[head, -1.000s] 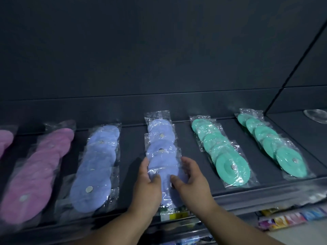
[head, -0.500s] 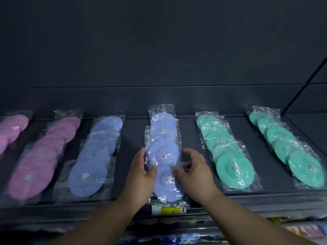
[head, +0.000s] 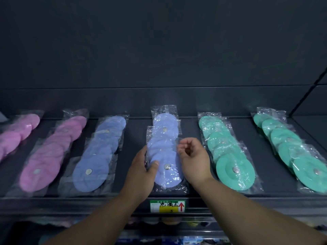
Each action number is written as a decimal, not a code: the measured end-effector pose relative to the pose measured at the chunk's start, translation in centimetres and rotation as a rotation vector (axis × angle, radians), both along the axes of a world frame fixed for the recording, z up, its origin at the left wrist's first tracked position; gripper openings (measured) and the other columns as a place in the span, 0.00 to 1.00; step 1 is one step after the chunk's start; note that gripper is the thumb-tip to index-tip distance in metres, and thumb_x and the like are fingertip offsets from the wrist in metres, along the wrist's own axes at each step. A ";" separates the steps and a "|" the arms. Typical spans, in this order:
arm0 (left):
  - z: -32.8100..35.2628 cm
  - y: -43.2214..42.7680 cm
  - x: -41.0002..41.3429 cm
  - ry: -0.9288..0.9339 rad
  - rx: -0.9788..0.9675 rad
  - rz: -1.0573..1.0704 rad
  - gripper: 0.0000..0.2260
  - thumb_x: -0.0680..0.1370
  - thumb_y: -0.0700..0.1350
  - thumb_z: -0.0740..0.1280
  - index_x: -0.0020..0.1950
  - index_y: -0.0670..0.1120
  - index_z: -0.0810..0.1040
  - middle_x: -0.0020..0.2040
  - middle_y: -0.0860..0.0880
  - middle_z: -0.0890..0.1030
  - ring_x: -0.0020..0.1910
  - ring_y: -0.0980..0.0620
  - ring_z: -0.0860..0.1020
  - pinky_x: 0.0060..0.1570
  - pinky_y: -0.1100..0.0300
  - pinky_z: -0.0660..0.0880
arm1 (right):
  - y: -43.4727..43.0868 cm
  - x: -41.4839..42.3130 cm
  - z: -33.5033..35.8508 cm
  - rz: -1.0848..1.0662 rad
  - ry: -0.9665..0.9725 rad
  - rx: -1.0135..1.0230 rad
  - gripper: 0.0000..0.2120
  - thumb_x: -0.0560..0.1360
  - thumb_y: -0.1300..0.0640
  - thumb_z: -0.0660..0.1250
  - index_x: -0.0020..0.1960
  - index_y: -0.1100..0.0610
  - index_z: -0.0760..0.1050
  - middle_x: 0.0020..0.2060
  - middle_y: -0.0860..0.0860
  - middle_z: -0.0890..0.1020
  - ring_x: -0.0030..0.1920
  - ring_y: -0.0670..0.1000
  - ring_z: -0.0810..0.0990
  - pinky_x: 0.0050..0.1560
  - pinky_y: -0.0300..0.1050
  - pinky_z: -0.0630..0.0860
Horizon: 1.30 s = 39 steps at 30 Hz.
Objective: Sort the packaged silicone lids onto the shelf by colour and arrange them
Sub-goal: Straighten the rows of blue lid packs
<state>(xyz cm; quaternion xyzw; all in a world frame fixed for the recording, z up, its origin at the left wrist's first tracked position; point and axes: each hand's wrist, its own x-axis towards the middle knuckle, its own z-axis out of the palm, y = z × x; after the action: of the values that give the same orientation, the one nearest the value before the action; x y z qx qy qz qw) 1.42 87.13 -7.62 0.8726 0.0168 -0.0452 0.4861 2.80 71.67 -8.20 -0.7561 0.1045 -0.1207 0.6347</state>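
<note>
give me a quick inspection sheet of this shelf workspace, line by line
surface: dark flat shelf, bare strips showing between six rows.
job's things: bagged round silicone lids in overlapping rows, sorted by colour: two pink rows, two blue rows, two green rows.
clutter: nothing seen on the shelf.
grippers: left hand on the left edge of the middle blue row, thumb on the front bag; right hand beside that row, fingers curled, holding nothing.
cables: nothing seen.
surroundings: dark back panel; green and yellow price label on the shelf's front rail; colourful goods below, too dark to identify.
</note>
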 end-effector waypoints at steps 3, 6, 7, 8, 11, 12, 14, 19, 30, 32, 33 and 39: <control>-0.3 0.3 0.4 0.015 0.009 0.028 0.28 0.79 0.53 0.63 0.77 0.53 0.57 0.73 0.53 0.68 0.68 0.54 0.69 0.67 0.58 0.66 | 0.1 0.4 0.6 0.003 -0.019 -0.056 0.08 0.76 0.65 0.65 0.45 0.52 0.74 0.38 0.46 0.79 0.35 0.36 0.75 0.40 0.25 0.71; -0.4 0.7 0.2 0.044 0.030 0.017 0.29 0.77 0.54 0.65 0.76 0.52 0.59 0.73 0.53 0.67 0.67 0.54 0.70 0.64 0.61 0.66 | 0.2 0.0 0.4 0.049 0.025 -0.139 0.12 0.75 0.66 0.65 0.42 0.49 0.72 0.37 0.44 0.78 0.35 0.36 0.75 0.39 0.27 0.70; -0.3 0.8 0.0 0.047 0.035 0.004 0.29 0.77 0.52 0.66 0.76 0.51 0.60 0.71 0.53 0.69 0.66 0.54 0.71 0.62 0.62 0.67 | 0.1 -0.4 0.2 0.063 0.042 -0.174 0.14 0.75 0.66 0.65 0.41 0.47 0.71 0.37 0.44 0.78 0.35 0.35 0.75 0.39 0.26 0.69; -0.4 0.9 -0.2 0.043 0.053 -0.015 0.28 0.76 0.51 0.68 0.74 0.51 0.63 0.69 0.53 0.70 0.63 0.55 0.72 0.59 0.63 0.67 | 0.1 -0.8 0.0 0.072 0.053 -0.211 0.15 0.74 0.66 0.66 0.40 0.46 0.71 0.38 0.45 0.78 0.35 0.35 0.75 0.39 0.25 0.68; -0.3 1.1 -0.4 0.032 0.096 -0.058 0.24 0.75 0.50 0.69 0.69 0.52 0.68 0.65 0.53 0.73 0.56 0.56 0.75 0.51 0.67 0.68 | -0.3 -1.5 -0.5 0.061 0.067 -0.308 0.15 0.72 0.64 0.70 0.47 0.44 0.71 0.47 0.47 0.75 0.42 0.38 0.76 0.43 0.22 0.67; -0.2 1.1 -0.3 0.036 0.082 -0.056 0.23 0.75 0.50 0.69 0.69 0.52 0.68 0.65 0.53 0.72 0.54 0.58 0.75 0.48 0.69 0.68 | -0.4 -1.5 -0.5 0.056 0.078 -0.312 0.16 0.71 0.61 0.71 0.51 0.45 0.71 0.50 0.46 0.74 0.44 0.40 0.76 0.45 0.24 0.67; 0.2 1.0 0.5 0.065 0.026 -0.017 0.26 0.77 0.50 0.67 0.72 0.51 0.63 0.69 0.53 0.69 0.59 0.57 0.73 0.52 0.72 0.68 | -0.3 -1.3 -0.3 0.071 0.132 -0.256 0.21 0.70 0.57 0.72 0.59 0.45 0.69 0.55 0.44 0.74 0.50 0.42 0.77 0.50 0.29 0.69; 0.5 0.2 1.6 0.228 -0.162 -0.069 0.23 0.77 0.50 0.63 0.72 0.59 0.63 0.61 0.58 0.78 0.57 0.56 0.79 0.59 0.53 0.75 | 0.8 -0.3 0.1 0.149 0.237 -0.099 0.27 0.75 0.55 0.68 0.71 0.50 0.62 0.62 0.45 0.77 0.58 0.43 0.77 0.58 0.34 0.70; 0.1 0.3 5.2 0.303 -0.420 -0.038 0.25 0.71 0.51 0.67 0.68 0.55 0.69 0.59 0.56 0.80 0.56 0.54 0.80 0.61 0.49 0.74 | 1.3 2.2 0.2 0.083 0.301 0.094 0.31 0.73 0.53 0.70 0.72 0.51 0.61 0.54 0.46 0.78 0.53 0.51 0.81 0.57 0.50 0.79; -0.5 -0.2 5.2 0.283 -0.465 -0.031 0.25 0.70 0.52 0.68 0.66 0.58 0.70 0.56 0.57 0.81 0.54 0.54 0.81 0.61 0.48 0.75 | 1.6 2.2 -0.1 0.073 0.295 0.044 0.34 0.71 0.48 0.71 0.72 0.48 0.61 0.61 0.48 0.76 0.59 0.50 0.79 0.62 0.50 0.75; -0.5 -0.5 5.1 0.264 -0.475 -0.016 0.26 0.71 0.51 0.69 0.69 0.58 0.67 0.57 0.58 0.80 0.56 0.55 0.80 0.63 0.49 0.73 | 1.6 2.1 -0.1 0.054 0.283 0.026 0.32 0.71 0.49 0.70 0.71 0.47 0.61 0.62 0.48 0.76 0.60 0.48 0.77 0.63 0.46 0.74; -0.7 -1.6 5.3 0.215 -0.401 -0.025 0.22 0.76 0.46 0.67 0.64 0.63 0.62 0.58 0.62 0.75 0.56 0.62 0.76 0.57 0.62 0.72 | 1.4 2.6 0.1 0.006 0.256 -0.103 0.29 0.75 0.55 0.68 0.72 0.48 0.61 0.60 0.45 0.73 0.54 0.40 0.73 0.42 0.20 0.65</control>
<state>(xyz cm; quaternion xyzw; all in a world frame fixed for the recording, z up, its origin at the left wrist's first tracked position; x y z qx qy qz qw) 6.77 85.52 -8.28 0.7489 0.0482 -0.1463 0.6445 5.36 73.10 -8.12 -0.7972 0.1760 -0.0265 0.5769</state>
